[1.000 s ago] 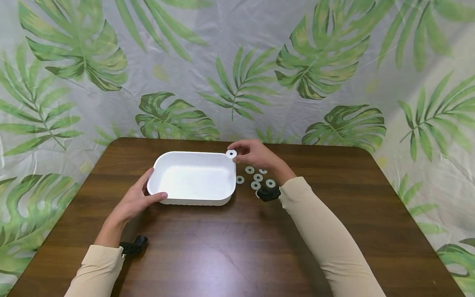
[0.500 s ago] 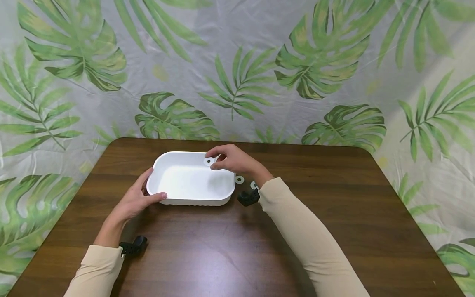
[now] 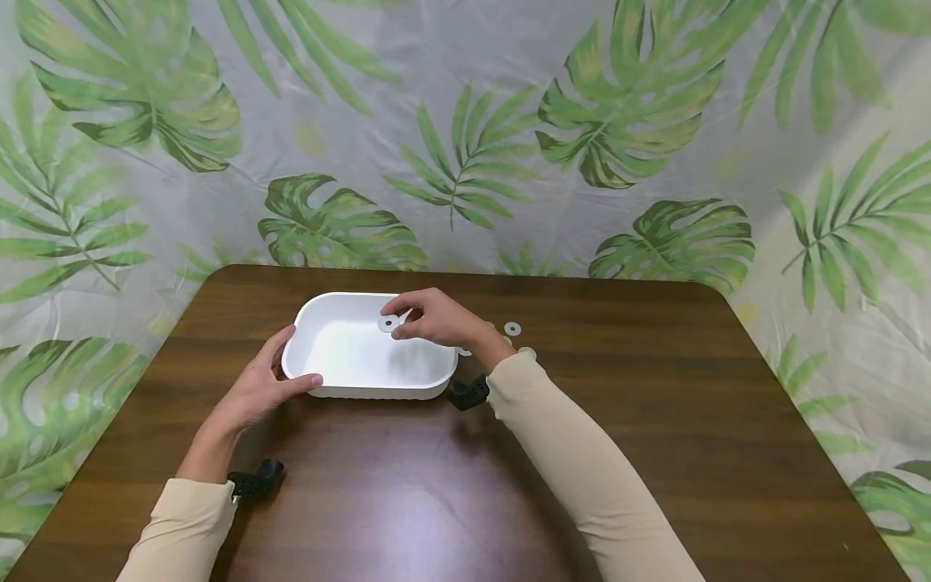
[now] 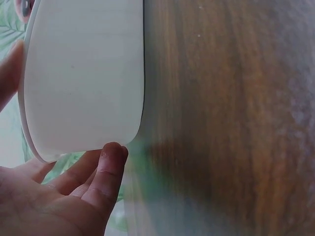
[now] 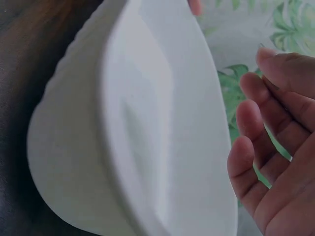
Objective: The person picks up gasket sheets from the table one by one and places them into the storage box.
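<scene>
On wooden table (image 3: pixel 655 388), left hand (image 3: pixel 256 390) grips white tray (image 3: pixel 342 347), perhaps for steadiness, while right hand (image 3: pixel 436 317) pinches one disc (image 3: pixel 383 325).

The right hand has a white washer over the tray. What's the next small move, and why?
Probably lower the right hand slightly and release the washer into the white tray: that hand pinches the washer over the opening, while the left hand grips the tray's left end, which should help steady it.
</scene>
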Demonstrator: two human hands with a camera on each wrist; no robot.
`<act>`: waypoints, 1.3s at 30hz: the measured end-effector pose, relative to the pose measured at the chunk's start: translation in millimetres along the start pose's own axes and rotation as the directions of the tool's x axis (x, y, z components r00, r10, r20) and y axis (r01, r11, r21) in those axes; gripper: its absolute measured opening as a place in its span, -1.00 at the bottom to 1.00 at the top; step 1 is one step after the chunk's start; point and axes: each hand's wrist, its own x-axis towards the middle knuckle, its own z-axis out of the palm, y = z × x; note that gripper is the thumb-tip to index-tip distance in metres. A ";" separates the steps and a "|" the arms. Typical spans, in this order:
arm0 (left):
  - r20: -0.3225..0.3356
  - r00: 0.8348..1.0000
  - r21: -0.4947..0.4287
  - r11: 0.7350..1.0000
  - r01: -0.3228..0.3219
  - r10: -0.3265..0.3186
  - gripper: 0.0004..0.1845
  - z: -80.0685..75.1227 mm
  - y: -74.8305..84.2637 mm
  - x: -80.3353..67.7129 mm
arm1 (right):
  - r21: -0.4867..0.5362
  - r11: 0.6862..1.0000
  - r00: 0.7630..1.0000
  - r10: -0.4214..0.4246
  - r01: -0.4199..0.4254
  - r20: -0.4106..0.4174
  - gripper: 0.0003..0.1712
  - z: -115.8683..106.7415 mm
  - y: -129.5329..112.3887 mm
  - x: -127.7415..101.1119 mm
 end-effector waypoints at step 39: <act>-0.008 1.000 0.039 0.999 -0.007 0.007 0.13 -1.9 0.0 1.1 | -0.029 1.000 0.997 -0.014 0.013 -0.069 -0.48 -14.4 4.7 -11.7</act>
